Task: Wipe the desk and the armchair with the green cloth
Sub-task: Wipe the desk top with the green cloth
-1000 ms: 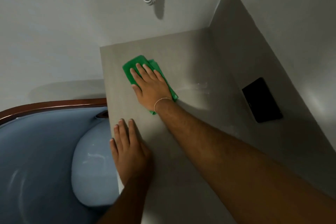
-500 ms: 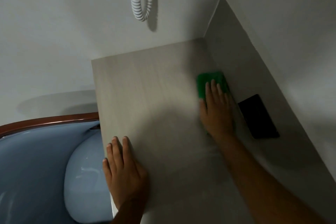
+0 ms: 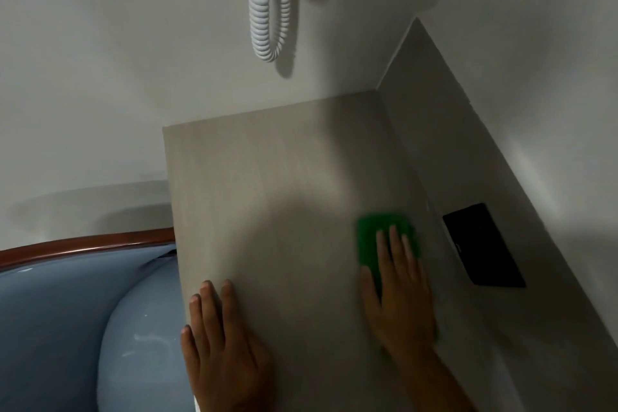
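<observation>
Surface: pale wood-grain desk top, set into a wall corner; an upright panel of the same finish closes its right edge. Bare of loose objects in view.

Green cloth: folded pad lying flat on the surface, near the right edge, just short of the upright panel. Its near part is hidden under the fingers; outline blurred.

Right hand: flat, palm down, fingers together and extended over the cloth, pressing it to the surface rather than clutching it. Judged a wiping hold: a spread palm loads the whole pad evenly.

Left hand: empty, flat, fingers together, resting on the surface at its left edge near the near corner. Judged a brace for the body while the other arm reaches.

Dark panel: black rectangle set in the upright panel, just beside the cloth's position; function cannot be told.

Armchair: blue upholstery with a brown wooden rim, touching or just beside the left edge of the surface. Not yet being wiped.

Coiled cord: white, hanging on the wall above the far edge, clear of the surface.

Room for moving: open run across the middle toward the far and left edges. Tight at the right edge, where the upright panel stops sideways strokes. Left hand occupies the near left corner; it would need lifting for that patch.
</observation>
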